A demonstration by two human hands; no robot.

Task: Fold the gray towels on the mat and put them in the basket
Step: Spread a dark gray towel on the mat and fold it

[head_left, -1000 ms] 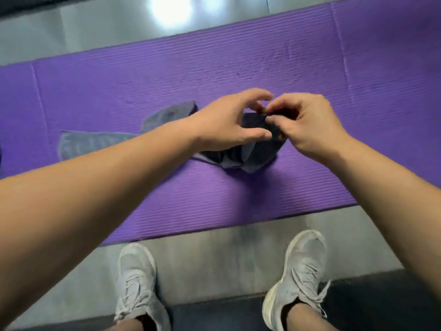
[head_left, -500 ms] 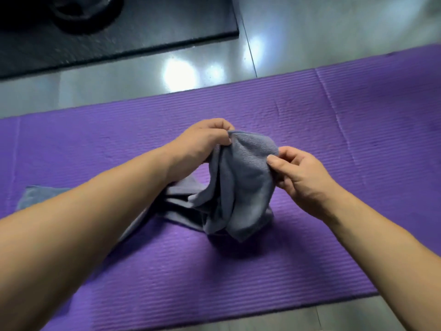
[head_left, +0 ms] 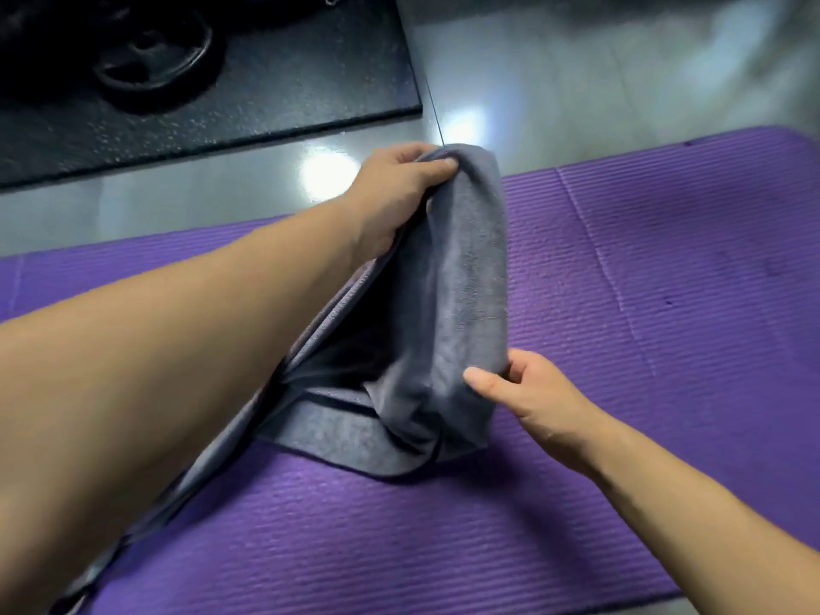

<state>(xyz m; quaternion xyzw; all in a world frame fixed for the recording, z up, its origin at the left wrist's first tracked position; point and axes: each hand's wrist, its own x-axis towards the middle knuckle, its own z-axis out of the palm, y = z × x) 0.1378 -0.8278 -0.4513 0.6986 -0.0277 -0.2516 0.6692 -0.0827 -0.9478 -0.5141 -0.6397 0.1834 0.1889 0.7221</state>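
Closest in, bare ribbed purple mat [head_left: 443,548] across the whole view, near edge just showing at bottom right, wide free surface to the right of the arms. Above it, right hand [head_left: 532,392] pinching the lower part of the gray towel [head_left: 461,277] between thumb and fingers. Mostly lifted off the mat, hanging as a soft creased fold with a dark hollow on its left side. Bottom portion lying flat on the mat, a hemmed strip trailing under the left forearm toward bottom left. Farther off, left hand [head_left: 395,188] gripping the towel's top edge, fingers curled over it. Hands well apart, one at each end of the raised cloth. Beyond the mat's far edge, glossy gray floor [head_left: 577,82] with bright glare spots. Farthest, top left, black speckled slab [head_left: 266,82] carrying a dark round object [head_left: 151,59], too blurred to identify.
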